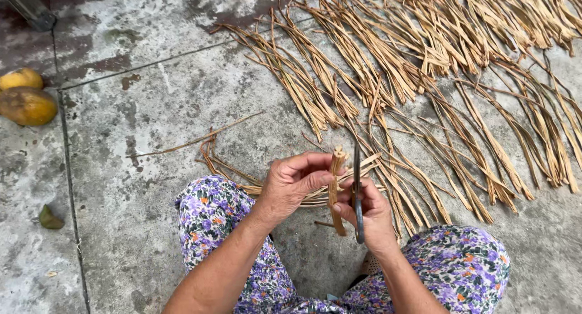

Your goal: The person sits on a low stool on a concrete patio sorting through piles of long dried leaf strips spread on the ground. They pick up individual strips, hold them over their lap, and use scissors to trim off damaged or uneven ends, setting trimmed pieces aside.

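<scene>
Splitting looks like the step in hand: an upright tan fibre strip (335, 189) sits between both hands above the knees, the left hand (295, 183) pinching its top, the right hand (367, 211) closed on a dark blade (357, 192) beside it. Judging from this, drawing the blade along calls for a firm pinch. No containers show; split strips (424, 77) lie spread on the concrete floor (151, 108), two yellow fruits (25, 98) well apart.

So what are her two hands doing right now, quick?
Left hand: closed, pinching the upright dried strip.
Right hand: closed around a dark metal blade, also touching the strip.
</scene>
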Demonstrator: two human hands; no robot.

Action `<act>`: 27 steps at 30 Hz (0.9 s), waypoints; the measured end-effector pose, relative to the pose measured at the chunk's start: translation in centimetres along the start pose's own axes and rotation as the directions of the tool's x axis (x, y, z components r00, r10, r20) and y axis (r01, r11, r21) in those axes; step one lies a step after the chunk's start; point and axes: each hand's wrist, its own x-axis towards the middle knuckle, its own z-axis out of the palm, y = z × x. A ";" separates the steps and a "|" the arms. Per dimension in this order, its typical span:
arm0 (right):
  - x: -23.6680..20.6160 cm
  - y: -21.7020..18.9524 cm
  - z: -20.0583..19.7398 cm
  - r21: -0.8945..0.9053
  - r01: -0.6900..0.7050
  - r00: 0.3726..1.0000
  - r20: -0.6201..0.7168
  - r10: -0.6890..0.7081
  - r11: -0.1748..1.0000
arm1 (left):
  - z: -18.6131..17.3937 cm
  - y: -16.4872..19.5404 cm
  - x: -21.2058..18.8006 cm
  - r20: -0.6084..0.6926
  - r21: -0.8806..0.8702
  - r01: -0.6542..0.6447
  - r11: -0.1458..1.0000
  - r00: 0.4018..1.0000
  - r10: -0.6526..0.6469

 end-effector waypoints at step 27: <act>-0.1 -4.2 1.1 -0.522 0.239 0.965 0.033 -0.261 0.819 | 0.6 -2.8 0.5 -0.141 0.147 0.056 0.988 0.989 -0.035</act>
